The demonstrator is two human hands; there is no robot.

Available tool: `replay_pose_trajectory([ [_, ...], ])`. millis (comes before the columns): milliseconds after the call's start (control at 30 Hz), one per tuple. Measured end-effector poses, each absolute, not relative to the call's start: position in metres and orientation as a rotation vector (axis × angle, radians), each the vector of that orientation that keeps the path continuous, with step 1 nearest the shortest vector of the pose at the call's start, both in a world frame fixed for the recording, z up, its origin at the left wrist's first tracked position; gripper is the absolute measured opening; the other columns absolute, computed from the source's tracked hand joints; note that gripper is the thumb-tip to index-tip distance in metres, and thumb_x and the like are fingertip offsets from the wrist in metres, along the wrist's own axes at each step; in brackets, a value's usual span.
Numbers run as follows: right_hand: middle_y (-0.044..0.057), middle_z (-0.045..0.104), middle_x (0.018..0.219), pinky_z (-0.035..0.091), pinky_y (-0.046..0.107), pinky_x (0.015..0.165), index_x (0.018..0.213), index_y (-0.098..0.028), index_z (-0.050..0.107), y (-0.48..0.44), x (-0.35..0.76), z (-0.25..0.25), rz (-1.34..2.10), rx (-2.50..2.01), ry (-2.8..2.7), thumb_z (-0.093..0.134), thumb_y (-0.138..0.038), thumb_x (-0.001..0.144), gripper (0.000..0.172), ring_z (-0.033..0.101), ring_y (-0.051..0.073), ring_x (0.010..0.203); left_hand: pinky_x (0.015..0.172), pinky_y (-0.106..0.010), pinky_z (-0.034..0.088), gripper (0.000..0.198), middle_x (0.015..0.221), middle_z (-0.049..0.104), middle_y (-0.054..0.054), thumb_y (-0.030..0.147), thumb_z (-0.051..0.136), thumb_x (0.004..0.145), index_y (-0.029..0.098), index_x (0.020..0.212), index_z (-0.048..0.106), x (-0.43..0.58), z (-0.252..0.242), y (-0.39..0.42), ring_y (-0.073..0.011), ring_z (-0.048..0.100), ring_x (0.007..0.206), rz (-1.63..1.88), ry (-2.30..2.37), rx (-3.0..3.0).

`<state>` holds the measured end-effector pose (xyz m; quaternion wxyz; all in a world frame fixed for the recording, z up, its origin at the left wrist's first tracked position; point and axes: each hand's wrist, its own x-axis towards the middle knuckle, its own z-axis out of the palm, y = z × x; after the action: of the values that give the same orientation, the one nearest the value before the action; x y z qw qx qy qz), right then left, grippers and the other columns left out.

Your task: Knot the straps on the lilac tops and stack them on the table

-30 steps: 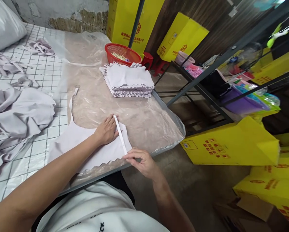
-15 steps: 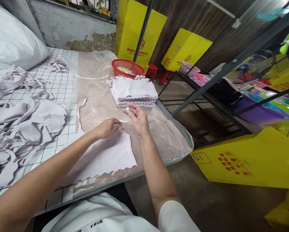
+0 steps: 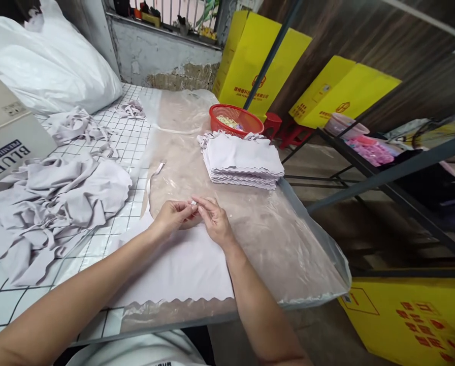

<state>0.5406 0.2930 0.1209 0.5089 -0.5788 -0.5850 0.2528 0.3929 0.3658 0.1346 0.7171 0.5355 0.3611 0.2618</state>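
Note:
A pale lilac fabric piece (image 3: 185,269) with a scalloped lower edge lies flat on the plastic-covered table in front of me. One of its narrow straps (image 3: 148,195) stretches away at the left, its end curled up. Over the top edge of this piece, my left hand (image 3: 173,213) and my right hand (image 3: 214,219) meet with fingertips pinched together. Between them shows a small white tab (image 3: 193,203), which looks like a strap end, though the fingers hide most of it. Both hands are closed on it.
Beyond my hands sits a stack of similar fabric pieces (image 3: 246,160), with a red basket (image 3: 216,119) behind it. Crumpled fabric (image 3: 67,198) is heaped at the left beside a cardboard box (image 3: 33,133). A metal shelf frame (image 3: 364,190) stands right of the table.
My right hand has brought the small white tab down and to the left hand, and the fingertips now meet. The view has swung left, bringing the cardboard box into sight.

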Motion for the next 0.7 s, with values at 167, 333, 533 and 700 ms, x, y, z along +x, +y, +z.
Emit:
replay_pose_trajectory([
  [167,0.007,0.069,0.119,0.054,0.035,0.094,0.120,-0.026,0.070,0.295,0.539,0.117,0.873,-1.338,-1.277,0.057,-0.045,0.092,0.037,0.066,0.019,0.103,0.055,-0.023,0.036,0.058,0.058,0.054,0.001,0.070,0.076,0.061,0.013,0.066,0.068,0.387,0.133,0.362,-0.0098,0.044,0.056,0.570,0.672,1.227],
  [333,0.007,0.071,0.110,0.051,0.037,0.095,0.109,-0.024,0.072,0.299,0.538,0.112,0.733,-1.457,-1.129,0.067,-0.045,0.083,0.034,0.064,0.020,0.101,0.056,-0.024,0.036,0.050,0.060,0.052,0.001,0.062,0.069,0.074,0.013,0.064,0.063,0.383,0.127,0.362,-0.0102,0.043,0.057,0.560,0.579,1.321],
  [533,0.004,0.074,0.102,0.053,0.035,0.090,0.100,-0.023,0.058,0.300,0.537,0.119,0.982,-1.299,-0.895,0.080,-0.050,0.069,0.047,0.068,0.018,0.092,0.061,-0.026,0.045,0.048,0.066,0.059,-0.002,0.061,0.069,0.074,0.014,0.071,0.068,0.383,0.119,0.364,-0.0144,0.052,0.064,0.571,0.589,1.301],
  [700,-0.002,0.068,0.071,0.054,0.030,0.074,0.084,-0.020,0.060,0.300,0.532,0.119,1.277,-1.306,-0.875,0.079,-0.057,0.068,0.045,0.063,0.013,0.064,0.067,-0.028,0.047,0.051,0.070,0.062,-0.003,0.065,0.067,0.073,0.014,0.072,0.068,0.383,0.121,0.363,-0.0151,0.054,0.068,0.571,0.578,1.278],
])
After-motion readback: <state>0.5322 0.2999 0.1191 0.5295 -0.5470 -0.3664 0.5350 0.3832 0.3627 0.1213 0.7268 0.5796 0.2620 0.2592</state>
